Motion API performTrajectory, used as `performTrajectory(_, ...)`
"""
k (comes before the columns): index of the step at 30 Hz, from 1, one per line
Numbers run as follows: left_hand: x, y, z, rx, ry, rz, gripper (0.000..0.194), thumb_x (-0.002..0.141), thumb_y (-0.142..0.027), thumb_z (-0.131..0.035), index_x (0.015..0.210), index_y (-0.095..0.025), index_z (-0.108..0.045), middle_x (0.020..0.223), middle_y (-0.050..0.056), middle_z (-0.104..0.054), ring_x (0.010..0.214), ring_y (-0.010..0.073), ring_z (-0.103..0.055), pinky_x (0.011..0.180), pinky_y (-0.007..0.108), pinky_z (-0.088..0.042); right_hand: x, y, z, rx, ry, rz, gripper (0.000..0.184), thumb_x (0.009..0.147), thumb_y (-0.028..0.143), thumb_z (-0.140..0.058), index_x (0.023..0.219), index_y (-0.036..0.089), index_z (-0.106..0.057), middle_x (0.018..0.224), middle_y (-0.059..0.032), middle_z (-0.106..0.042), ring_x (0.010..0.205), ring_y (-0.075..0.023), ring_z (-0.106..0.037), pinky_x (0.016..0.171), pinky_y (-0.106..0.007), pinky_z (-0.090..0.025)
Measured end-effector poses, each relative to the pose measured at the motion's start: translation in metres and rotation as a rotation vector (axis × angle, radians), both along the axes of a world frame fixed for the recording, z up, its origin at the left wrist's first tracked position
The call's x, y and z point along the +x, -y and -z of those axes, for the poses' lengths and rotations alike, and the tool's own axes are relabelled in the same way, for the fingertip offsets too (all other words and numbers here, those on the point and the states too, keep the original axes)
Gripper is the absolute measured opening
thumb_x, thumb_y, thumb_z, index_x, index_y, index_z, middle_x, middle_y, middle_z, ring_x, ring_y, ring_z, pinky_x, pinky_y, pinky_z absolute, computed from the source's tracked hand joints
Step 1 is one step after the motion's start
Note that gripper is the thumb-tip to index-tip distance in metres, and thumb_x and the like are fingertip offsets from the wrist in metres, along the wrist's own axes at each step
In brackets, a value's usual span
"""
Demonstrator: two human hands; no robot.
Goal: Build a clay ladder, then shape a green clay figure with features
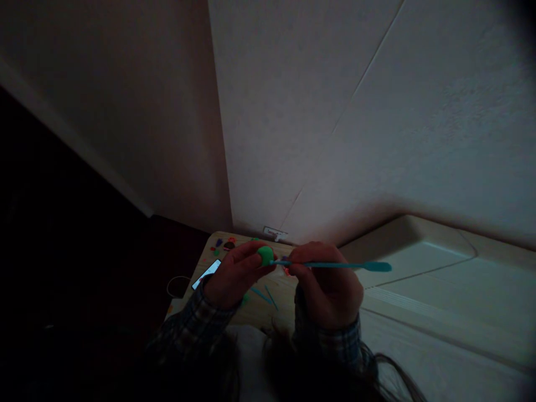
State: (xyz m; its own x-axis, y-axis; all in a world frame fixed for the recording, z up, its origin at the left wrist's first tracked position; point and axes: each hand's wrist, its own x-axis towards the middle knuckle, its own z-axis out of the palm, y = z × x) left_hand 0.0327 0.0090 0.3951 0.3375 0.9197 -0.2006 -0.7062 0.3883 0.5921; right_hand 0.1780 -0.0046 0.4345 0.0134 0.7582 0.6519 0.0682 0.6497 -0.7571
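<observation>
Between the fingertips of my left hand [234,274] is a green rounded lump [265,255] that looks like modelling clay. My right hand [324,290] is closed around a thin light-blue plastic modelling tool [335,265]. Its broad flat end points to the right, and its thin end meets the right side of the green lump. Whether the tip presses into the lump I cannot tell. Both hands are raised over a small wooden table [247,315]. Below them lie light-blue sticks [271,297], partly hidden by my left hand.
A phone with a lit screen [207,273] lies left of my left hand. Several small coloured pieces, among them a dark round one [229,245], are at the table's far left. A pale wall [293,139] rises behind, and a light-coloured bed frame or cabinet [419,262] stands on the right.
</observation>
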Motion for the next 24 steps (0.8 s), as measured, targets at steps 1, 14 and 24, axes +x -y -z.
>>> performTrajectory(1,0.0,0.0,0.0,-0.004,-0.005,-0.002,0.031,0.056,-0.025,-0.086,0.082,-0.016,-0.072,0.076,0.001,-0.072,0.076,0.0133,-0.066,0.076,0.027,-0.052,0.0,0.0,0.0,0.013,-0.002,0.002,0.012,0.081,0.009,-0.061,0.086,0.02,-0.062,0.075,0.0021,-0.061,0.071,-0.0109,-0.059,0.063,-0.025,-0.048)
performTrajectory(14,0.003,0.001,-0.008,-0.011,-0.108,-0.069,0.035,0.048,-0.029,-0.089,0.077,-0.017,-0.072,0.071,0.0,-0.072,0.066,0.0111,-0.065,0.067,0.023,-0.049,0.002,-0.001,-0.003,0.052,0.098,0.036,0.014,0.081,0.007,-0.06,0.086,0.02,-0.061,0.075,0.0014,-0.061,0.072,-0.012,-0.059,0.064,-0.026,-0.049)
performTrajectory(24,0.004,-0.001,-0.015,0.051,-0.227,-0.149,0.033,0.046,-0.031,-0.089,0.072,-0.017,-0.073,0.068,-0.001,-0.072,0.064,0.0092,-0.063,0.064,0.019,-0.048,0.0,0.002,-0.005,0.064,0.161,0.069,0.016,0.08,0.005,-0.06,0.085,0.02,-0.061,0.075,0.0013,-0.062,0.072,-0.0112,-0.06,0.063,-0.024,-0.049)
